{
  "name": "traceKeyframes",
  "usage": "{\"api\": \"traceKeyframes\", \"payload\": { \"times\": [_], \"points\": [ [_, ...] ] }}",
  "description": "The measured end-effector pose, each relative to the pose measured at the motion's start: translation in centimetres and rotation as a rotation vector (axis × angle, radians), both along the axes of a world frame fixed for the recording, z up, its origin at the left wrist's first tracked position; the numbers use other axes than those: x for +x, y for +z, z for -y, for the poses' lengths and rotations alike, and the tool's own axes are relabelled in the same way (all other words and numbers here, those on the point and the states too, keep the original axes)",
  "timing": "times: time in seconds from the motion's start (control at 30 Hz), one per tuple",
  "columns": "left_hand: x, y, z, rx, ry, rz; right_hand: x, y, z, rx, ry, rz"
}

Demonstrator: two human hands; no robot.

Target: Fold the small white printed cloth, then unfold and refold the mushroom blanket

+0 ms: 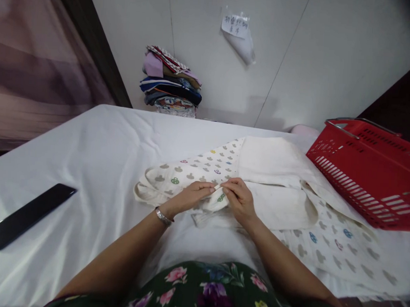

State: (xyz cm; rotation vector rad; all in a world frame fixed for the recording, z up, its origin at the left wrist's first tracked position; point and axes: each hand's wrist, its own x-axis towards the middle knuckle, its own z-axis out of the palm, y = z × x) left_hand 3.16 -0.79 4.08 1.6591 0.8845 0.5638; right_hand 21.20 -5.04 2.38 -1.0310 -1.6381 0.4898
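Observation:
A white cloth [272, 158] printed with grey and coloured mushroom shapes lies partly folded on the table in front of me. Its plain side faces up in the middle, and patterned parts show at the left and lower right. My left hand [197, 194] pinches a gathered edge of this cloth, with a silver bracelet on the wrist. Close beside it, my right hand [239, 198] grips the same edge with thumb and fingers. Between the two hands a small bunched piece with a green print is raised a little.
A red plastic basket [367, 174] with metal handles stands at the right, close to the cloth. On the left lies a black phone-like slab [27, 216]. Folded clothes [172, 82] are stacked at the far edge of the white-covered table [99, 149]. A paper note [236, 26] hangs on the wall.

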Motion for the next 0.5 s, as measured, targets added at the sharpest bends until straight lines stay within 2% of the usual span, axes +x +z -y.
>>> {"api": "traceKeyframes", "payload": {
  "times": [0.17, 0.3, 0.4, 0.5],
  "points": [
    [0.7, 0.7, 0.8, 0.111, -0.058, -0.045, 0.1, -0.9, -0.7, -0.02, 0.008, 0.029],
    [1.3, 0.9, 1.2, 0.248, -0.018, -0.106, 0.2, -1.2, -0.7, -0.037, 0.01, 0.012],
    [0.5, 1.8, 1.1, 0.373, 0.076, -0.117, 0.6, -1.4, -0.8, -0.094, 0.0, 0.017],
    [-1.9, 4.0, 0.6, 0.445, 0.303, -0.07, 1.1, -1.6, -1.2, -0.155, -0.019, 0.053]
  ]
}}
